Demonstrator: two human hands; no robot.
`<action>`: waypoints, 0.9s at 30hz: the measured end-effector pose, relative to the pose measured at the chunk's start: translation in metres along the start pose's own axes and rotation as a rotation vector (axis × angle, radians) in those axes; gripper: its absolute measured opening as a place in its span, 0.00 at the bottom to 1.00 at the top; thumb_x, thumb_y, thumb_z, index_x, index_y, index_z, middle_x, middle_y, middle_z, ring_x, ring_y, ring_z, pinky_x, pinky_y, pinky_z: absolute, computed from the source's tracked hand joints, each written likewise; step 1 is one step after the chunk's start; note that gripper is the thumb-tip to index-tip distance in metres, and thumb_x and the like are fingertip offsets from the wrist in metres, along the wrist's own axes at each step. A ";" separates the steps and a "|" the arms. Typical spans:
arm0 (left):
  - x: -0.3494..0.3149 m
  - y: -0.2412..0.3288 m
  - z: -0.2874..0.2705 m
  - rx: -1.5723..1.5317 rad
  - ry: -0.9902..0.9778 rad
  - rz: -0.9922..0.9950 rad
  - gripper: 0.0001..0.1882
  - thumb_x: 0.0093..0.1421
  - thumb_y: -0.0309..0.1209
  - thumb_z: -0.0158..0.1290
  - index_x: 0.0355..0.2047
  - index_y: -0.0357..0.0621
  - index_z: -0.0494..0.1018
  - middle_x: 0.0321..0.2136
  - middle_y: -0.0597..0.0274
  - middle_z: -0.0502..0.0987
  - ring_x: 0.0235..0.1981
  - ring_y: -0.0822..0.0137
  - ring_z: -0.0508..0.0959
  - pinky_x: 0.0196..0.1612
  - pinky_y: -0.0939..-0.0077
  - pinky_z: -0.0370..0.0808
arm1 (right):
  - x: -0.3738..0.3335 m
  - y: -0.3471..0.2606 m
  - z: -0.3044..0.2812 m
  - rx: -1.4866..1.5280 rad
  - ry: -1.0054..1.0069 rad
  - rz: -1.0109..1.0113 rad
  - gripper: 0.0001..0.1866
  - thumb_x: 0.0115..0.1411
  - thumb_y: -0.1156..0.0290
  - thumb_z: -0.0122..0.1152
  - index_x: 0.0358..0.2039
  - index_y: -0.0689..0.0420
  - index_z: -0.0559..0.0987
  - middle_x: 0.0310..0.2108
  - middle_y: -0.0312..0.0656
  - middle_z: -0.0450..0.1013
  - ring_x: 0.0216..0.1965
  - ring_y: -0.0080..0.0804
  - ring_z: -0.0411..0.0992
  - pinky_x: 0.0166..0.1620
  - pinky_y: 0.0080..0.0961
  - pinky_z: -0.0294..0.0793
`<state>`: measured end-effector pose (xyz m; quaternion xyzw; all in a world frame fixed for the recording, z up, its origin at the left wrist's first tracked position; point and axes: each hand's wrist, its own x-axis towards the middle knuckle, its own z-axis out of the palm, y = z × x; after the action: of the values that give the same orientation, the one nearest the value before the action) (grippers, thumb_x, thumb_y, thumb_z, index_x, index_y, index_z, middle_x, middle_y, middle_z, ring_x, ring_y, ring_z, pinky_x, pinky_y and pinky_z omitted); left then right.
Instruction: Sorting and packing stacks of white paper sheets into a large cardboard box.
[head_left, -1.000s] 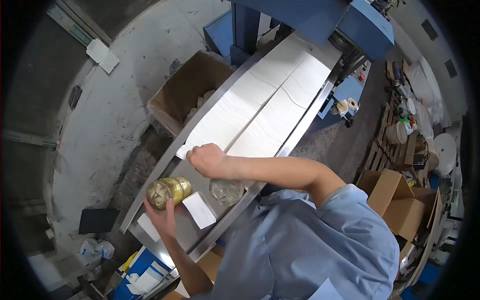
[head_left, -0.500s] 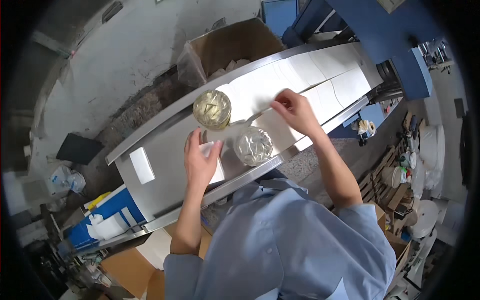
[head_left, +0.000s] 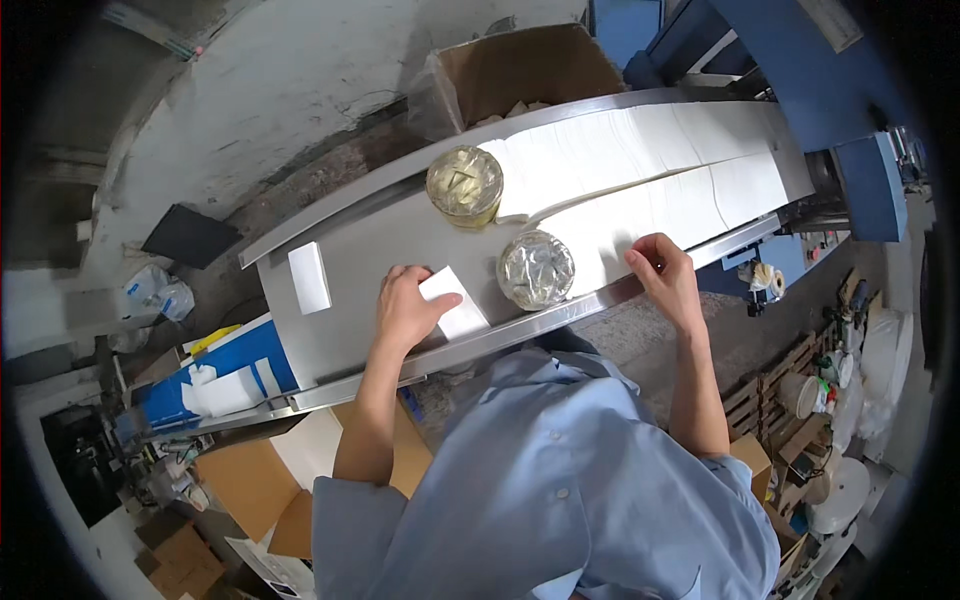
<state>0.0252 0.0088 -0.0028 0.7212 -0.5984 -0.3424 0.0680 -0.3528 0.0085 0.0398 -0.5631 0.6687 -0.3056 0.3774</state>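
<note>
My left hand (head_left: 402, 312) is around the left side of a small stack of white paper (head_left: 462, 308) on the metal conveyor table (head_left: 370, 250). Its thumb lies over the stack and its fingertips are at the far edge. My right hand (head_left: 668, 282) hovers by the near rail, at the near row of white sheets (head_left: 660, 215), fingers curled and thumb close to the index finger. Whatever lies between them is too small to make out. Two round weights wrapped in clear film stand between my hands: a yellowish one (head_left: 465, 187) farther away and a clear, silvery one (head_left: 536, 270) nearer.
A second white stack (head_left: 310, 278) lies at the table's left. Behind the far rail stands an open cardboard box (head_left: 530, 70). Blue machinery (head_left: 800, 80) rises at the far right. More open cardboard (head_left: 250, 480) is below the table at left.
My right hand has come back from the far row's end near the weights to the near rail. The left fingers have closed in on the white stack. The view has shifted.
</note>
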 end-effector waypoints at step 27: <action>-0.003 0.207 0.067 0.103 0.148 0.874 0.22 0.58 0.32 0.64 0.51 0.37 0.75 0.53 0.45 0.75 0.58 0.41 0.72 0.59 0.52 0.71 | 0.002 0.053 -0.040 -0.185 0.207 -0.235 0.14 0.60 0.71 0.71 0.44 0.62 0.79 0.30 0.47 0.77 0.27 0.37 0.78 0.31 0.30 0.77</action>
<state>-0.1822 -0.0247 0.0526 0.4255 -0.8568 -0.1988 0.2132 -0.4143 0.0152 0.0167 -0.6352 0.6587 -0.3414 0.2147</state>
